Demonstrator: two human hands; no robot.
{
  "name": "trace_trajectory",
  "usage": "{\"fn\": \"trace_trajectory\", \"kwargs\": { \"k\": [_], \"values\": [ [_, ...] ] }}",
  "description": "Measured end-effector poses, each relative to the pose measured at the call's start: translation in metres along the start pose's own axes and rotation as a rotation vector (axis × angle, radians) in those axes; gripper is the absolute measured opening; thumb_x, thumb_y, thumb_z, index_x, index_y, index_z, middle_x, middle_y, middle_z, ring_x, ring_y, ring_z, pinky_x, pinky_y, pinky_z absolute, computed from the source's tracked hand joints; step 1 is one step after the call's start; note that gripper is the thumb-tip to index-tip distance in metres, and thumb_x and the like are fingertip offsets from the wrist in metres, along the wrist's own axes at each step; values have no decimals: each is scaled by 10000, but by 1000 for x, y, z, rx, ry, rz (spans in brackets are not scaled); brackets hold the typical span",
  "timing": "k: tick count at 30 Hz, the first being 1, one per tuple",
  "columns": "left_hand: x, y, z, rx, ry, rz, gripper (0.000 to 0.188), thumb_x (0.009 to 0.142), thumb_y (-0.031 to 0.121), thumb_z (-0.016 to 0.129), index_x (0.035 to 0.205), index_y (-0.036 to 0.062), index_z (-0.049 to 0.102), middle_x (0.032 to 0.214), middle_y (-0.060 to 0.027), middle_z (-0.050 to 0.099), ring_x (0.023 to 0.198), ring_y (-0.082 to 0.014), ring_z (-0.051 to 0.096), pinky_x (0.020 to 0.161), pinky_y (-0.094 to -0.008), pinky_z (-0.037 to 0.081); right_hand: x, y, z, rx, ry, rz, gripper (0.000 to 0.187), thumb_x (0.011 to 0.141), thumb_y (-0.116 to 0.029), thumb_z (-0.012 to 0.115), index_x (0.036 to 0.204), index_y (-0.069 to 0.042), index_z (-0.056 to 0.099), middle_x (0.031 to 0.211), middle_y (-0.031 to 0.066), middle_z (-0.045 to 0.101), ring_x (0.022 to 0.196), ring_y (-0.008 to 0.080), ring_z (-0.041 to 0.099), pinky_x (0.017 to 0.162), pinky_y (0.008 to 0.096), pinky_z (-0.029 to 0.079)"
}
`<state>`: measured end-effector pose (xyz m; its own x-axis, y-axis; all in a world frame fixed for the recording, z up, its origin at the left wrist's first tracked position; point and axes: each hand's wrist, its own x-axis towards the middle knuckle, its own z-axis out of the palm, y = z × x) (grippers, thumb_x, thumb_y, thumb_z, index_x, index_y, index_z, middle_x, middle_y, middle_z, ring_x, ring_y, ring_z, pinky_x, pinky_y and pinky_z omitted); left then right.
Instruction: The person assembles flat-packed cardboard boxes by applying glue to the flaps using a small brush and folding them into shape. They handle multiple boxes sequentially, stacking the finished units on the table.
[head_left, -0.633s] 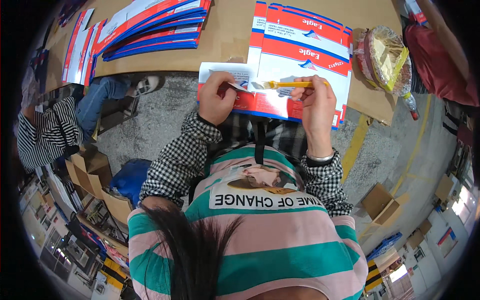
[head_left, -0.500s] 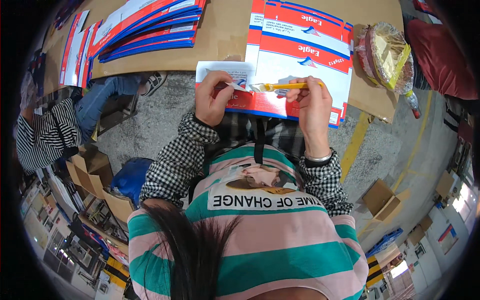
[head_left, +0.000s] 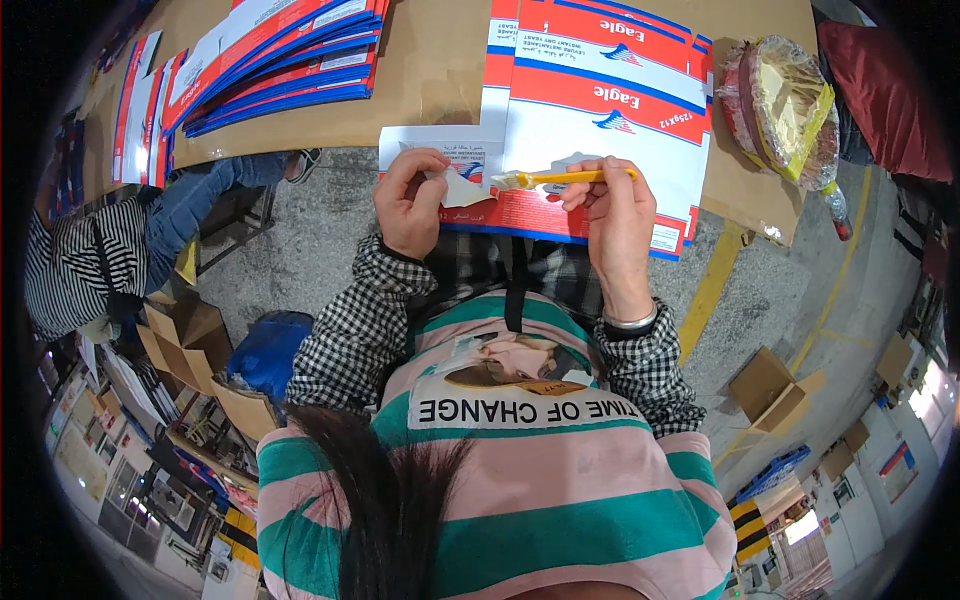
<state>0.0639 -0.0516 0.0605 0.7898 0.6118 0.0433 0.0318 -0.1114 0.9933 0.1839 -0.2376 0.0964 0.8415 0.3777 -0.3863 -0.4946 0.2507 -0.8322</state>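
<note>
A flat printed carton (head_left: 540, 213) in red, white and blue lies uppermost at the near table edge. My left hand (head_left: 408, 208) is closed in a pinch on a pale flap (head_left: 462, 190) at the carton's left part, holding it lifted and bent. In my right hand (head_left: 615, 220) is a paintbrush (head_left: 556, 178) with a yellow handle, gripped between thumb and fingers. Its pale bristles point left, close to the raised flap; whether they touch it I cannot tell. Beneath lie more flat cartons (head_left: 600, 85) of the same print.
A plastic-wrapped container (head_left: 775, 120) of cream-coloured paste stands at the table's right. At the left are a pile of flat cartons (head_left: 290, 75) and several more (head_left: 150, 110) beside it. Another person (head_left: 80, 240) in a striped top is at far left. Open cardboard boxes (head_left: 770, 390) stand on the floor.
My left hand has shifted slightly left and down, and the flap it pinches is folded up more. My right hand and the brush have moved a little left.
</note>
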Motion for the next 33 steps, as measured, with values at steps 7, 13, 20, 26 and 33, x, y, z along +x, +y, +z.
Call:
{"fn": "trace_trajectory", "kwargs": {
  "k": [7, 13, 20, 26, 33],
  "values": [
    [1, 1, -2, 37, -1, -17, 125, 755, -58, 507, 865, -40, 563, 942, -101, 598, 817, -142, 551, 732, -237, 434, 1, 5, 2, 4, -51, 34, 219, 979, -162, 429, 953, 35, 520, 886, 169, 627, 645, 172, 614, 595, 265, 499],
    [1, 2, -2, 40, 6, 32, 121, 760, -61, 504, 870, -41, 552, 933, -112, 589, 817, -157, 555, 721, -244, 440, -3, 3, 4, 32, -35, 40, 213, 976, -165, 436, 940, 26, 523, 887, 167, 625, 649, 175, 612, 601, 275, 501],
    [3, 5, -4, 76, 9, 63, 122, 754, -64, 501, 861, -41, 555, 933, -106, 588, 802, -153, 551, 716, -248, 440, -5, 1, 5, 13, -39, 10, 207, 974, -156, 432, 937, 26, 523, 868, 165, 627, 667, 183, 620, 613, 274, 502],
    [2, 5, -3, 51, 19, 77, 112, 759, -65, 498, 854, -42, 554, 932, -105, 585, 798, -151, 552, 718, -247, 442, -12, -5, 7, -45, -64, -19, 213, 976, -142, 423, 936, 32, 538, 896, 168, 623, 687, 186, 620, 644, 290, 514],
    [0, 3, -3, 25, 21, 92, 100, 771, -55, 501, 852, -40, 557, 923, -103, 585, 793, -147, 555, 700, -241, 444, -23, -5, 12, -91, -132, -56, 208, 974, -119, 414, 953, 46, 538, 912, 164, 614, 736, 189, 620, 682, 310, 526]
  ]
}}
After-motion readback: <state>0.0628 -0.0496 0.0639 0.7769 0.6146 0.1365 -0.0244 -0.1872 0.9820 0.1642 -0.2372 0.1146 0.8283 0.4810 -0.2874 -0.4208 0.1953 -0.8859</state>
